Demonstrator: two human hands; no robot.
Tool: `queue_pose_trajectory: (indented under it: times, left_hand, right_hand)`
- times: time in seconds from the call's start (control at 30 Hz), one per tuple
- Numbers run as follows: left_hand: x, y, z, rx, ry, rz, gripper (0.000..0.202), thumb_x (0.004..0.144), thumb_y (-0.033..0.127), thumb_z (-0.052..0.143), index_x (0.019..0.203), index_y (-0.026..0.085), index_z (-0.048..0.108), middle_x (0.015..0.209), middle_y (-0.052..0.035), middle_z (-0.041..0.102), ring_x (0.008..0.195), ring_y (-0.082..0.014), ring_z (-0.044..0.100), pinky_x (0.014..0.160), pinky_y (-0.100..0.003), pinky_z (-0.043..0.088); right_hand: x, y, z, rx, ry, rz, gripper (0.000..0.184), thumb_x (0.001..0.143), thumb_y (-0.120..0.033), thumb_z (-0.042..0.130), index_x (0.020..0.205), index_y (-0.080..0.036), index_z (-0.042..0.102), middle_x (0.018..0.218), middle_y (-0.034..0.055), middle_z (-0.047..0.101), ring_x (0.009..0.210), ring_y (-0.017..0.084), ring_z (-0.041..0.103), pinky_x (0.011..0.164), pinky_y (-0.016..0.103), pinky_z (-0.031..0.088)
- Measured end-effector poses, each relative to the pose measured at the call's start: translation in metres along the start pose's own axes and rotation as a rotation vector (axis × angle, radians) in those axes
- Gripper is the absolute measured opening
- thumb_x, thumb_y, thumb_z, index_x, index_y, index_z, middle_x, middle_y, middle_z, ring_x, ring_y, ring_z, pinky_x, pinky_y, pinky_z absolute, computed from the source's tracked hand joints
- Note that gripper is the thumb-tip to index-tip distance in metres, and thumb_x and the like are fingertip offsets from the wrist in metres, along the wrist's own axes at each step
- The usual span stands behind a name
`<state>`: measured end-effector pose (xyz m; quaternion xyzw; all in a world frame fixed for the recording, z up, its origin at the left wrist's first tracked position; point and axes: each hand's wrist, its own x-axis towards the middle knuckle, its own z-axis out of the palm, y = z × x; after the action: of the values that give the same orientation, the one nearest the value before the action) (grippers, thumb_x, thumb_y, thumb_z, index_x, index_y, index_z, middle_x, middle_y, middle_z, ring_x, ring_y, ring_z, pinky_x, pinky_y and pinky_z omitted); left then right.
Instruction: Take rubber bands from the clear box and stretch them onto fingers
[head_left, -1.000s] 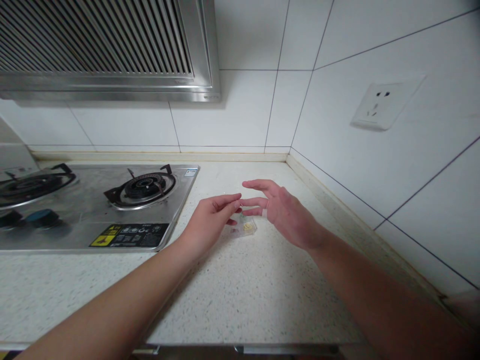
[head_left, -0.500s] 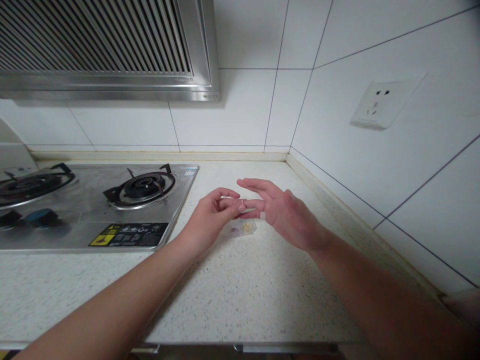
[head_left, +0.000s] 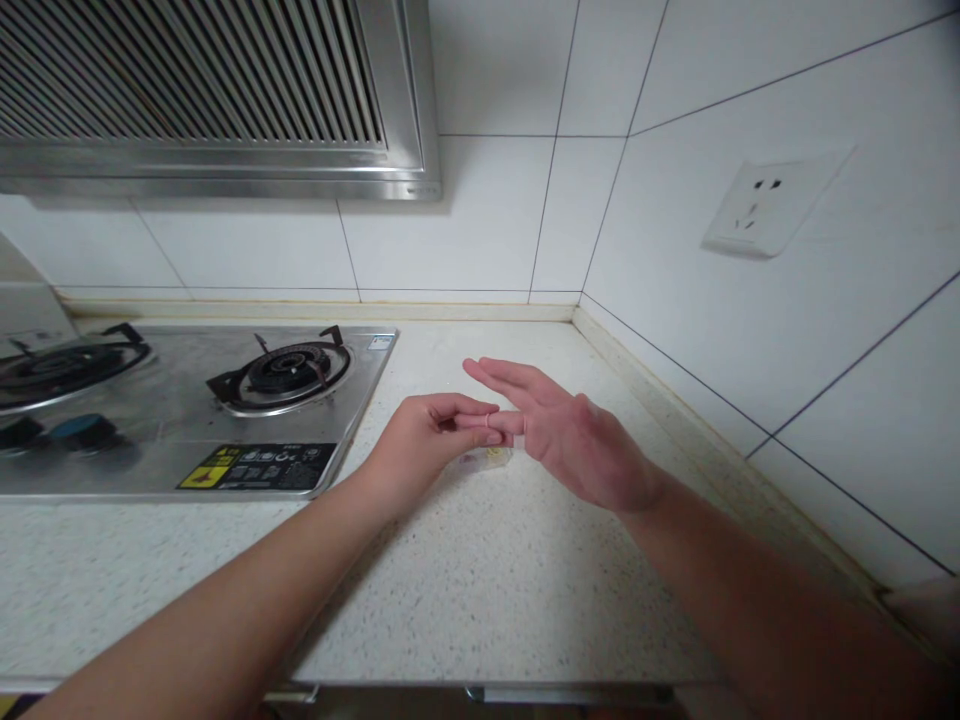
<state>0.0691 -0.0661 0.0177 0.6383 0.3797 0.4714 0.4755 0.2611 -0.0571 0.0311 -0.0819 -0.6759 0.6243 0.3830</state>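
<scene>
One pinkish ring (head_left: 487, 421) around finger (head_left: 509, 423) of right hand (head_left: 577, 435), left hand (head_left: 420, 437) pinching there.

Bare left forearm (head_left: 247, 585) angled inward from lower left, bare right forearm (head_left: 739, 570) likewise from lower right, left hand (head_left: 418, 440) pinching one finger (head_left: 507, 424) of right hand (head_left: 574, 437) between thumb (head_left: 484, 438) and fingertips, right hand's upper fingers (head_left: 510, 376) extended leftward, apart from pinched one.
</scene>
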Motion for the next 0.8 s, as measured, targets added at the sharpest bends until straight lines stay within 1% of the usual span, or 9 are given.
queue_pose_trajectory:
  times: [0.13, 0.23, 0.33, 0.43, 0.53, 0.6, 0.67, 0.73, 0.8]
  left_hand:
    - [-0.004, 0.003, 0.000, 0.131, -0.109, 0.021, 0.016, 0.080, 0.023, 0.077, 0.095, 0.020, 0.080, 0.094, -0.0050, 0.079, 0.086, -0.0229, 0.072, 0.080, -0.034, 0.052]
    - [-0.004, -0.001, 0.001, 0.255, -0.192, 0.099, 0.007, 0.082, 0.024, 0.077, 0.087, 0.020, 0.080, 0.083, -0.0022, 0.078, 0.077, -0.0207, 0.069, 0.072, -0.030, 0.049]
    - [-0.003, -0.003, 0.001, 0.372, -0.236, 0.164, 0.007, 0.084, 0.027, 0.078, 0.085, 0.020, 0.079, 0.078, -0.0011, 0.076, 0.072, -0.0188, 0.067, 0.069, -0.029, 0.048]
    - [-0.003, 0.000, -0.002, 0.396, -0.206, 0.169, 0.020, 0.081, 0.027, 0.082, 0.099, 0.020, 0.077, 0.093, -0.0030, 0.077, 0.084, -0.0209, 0.068, 0.076, -0.030, 0.049]
    - [-0.004, 0.004, -0.006, 0.416, -0.081, 0.143, 0.026, 0.080, 0.027, 0.081, 0.104, 0.019, 0.075, 0.098, -0.0048, 0.077, 0.087, -0.0217, 0.068, 0.078, -0.032, 0.050]
    - [-0.005, 0.004, -0.007, 0.342, -0.030, 0.122, 0.022, 0.080, 0.028, 0.080, 0.099, 0.017, 0.075, 0.094, -0.0056, 0.077, 0.084, -0.0209, 0.068, 0.077, -0.032, 0.052]
    - [-0.006, 0.001, -0.006, 0.174, -0.025, 0.088, 0.021, 0.080, 0.028, 0.079, 0.096, 0.016, 0.074, 0.091, -0.0063, 0.077, 0.082, -0.0204, 0.070, 0.077, -0.032, 0.055]
    - [-0.005, -0.003, -0.003, -0.001, -0.037, 0.044, 0.022, 0.078, 0.028, 0.080, 0.095, 0.014, 0.073, 0.090, -0.0068, 0.077, 0.082, -0.0206, 0.072, 0.079, -0.033, 0.058]
    - [-0.003, -0.006, 0.000, -0.112, -0.031, 0.010, 0.022, 0.077, 0.027, 0.081, 0.093, 0.014, 0.073, 0.089, -0.0067, 0.078, 0.082, -0.0208, 0.074, 0.079, -0.034, 0.059]
  right_hand:
    - [-0.002, 0.000, 0.007, 0.031, -0.086, 0.037, 0.071, 0.092, -0.075, 0.044, 0.149, -0.033, 0.042, 0.166, 0.0066, 0.023, 0.138, 0.032, 0.045, 0.114, 0.053, 0.033]
    - [-0.003, 0.000, 0.011, 0.011, -0.162, 0.086, 0.073, 0.093, -0.074, 0.042, 0.153, -0.032, 0.038, 0.167, 0.0053, 0.020, 0.144, 0.030, 0.037, 0.116, 0.049, 0.031]
    - [-0.003, 0.001, 0.011, -0.009, -0.173, 0.122, 0.080, 0.092, -0.076, 0.042, 0.157, -0.029, 0.033, 0.165, 0.0081, 0.024, 0.140, 0.031, 0.041, 0.116, 0.050, 0.031]
    - [-0.003, 0.003, 0.007, 0.058, -0.145, 0.102, 0.079, 0.092, -0.077, 0.041, 0.156, -0.031, 0.035, 0.163, 0.0087, 0.028, 0.135, 0.032, 0.047, 0.113, 0.052, 0.034]
    - [-0.002, 0.004, 0.002, 0.123, -0.102, 0.067, 0.071, 0.093, -0.075, 0.041, 0.151, -0.034, 0.041, 0.166, 0.0050, 0.022, 0.136, 0.033, 0.046, 0.111, 0.053, 0.035]
    - [-0.001, 0.003, 0.001, 0.147, -0.080, 0.054, 0.067, 0.094, -0.073, 0.041, 0.149, -0.036, 0.043, 0.168, 0.0032, 0.016, 0.136, 0.034, 0.047, 0.108, 0.054, 0.039]
    - [0.000, 0.001, 0.001, 0.156, -0.072, 0.047, 0.066, 0.095, -0.072, 0.040, 0.149, -0.036, 0.044, 0.169, 0.0027, 0.012, 0.134, 0.035, 0.048, 0.106, 0.054, 0.041]
    - [0.000, 0.001, 0.003, 0.157, -0.075, 0.027, 0.067, 0.095, -0.073, 0.038, 0.149, -0.034, 0.044, 0.169, 0.0034, 0.011, 0.135, 0.034, 0.048, 0.107, 0.054, 0.040]
    - [0.000, 0.001, 0.005, 0.156, -0.090, 0.006, 0.068, 0.095, -0.074, 0.037, 0.149, -0.033, 0.044, 0.169, 0.0039, 0.011, 0.138, 0.034, 0.045, 0.109, 0.055, 0.038]
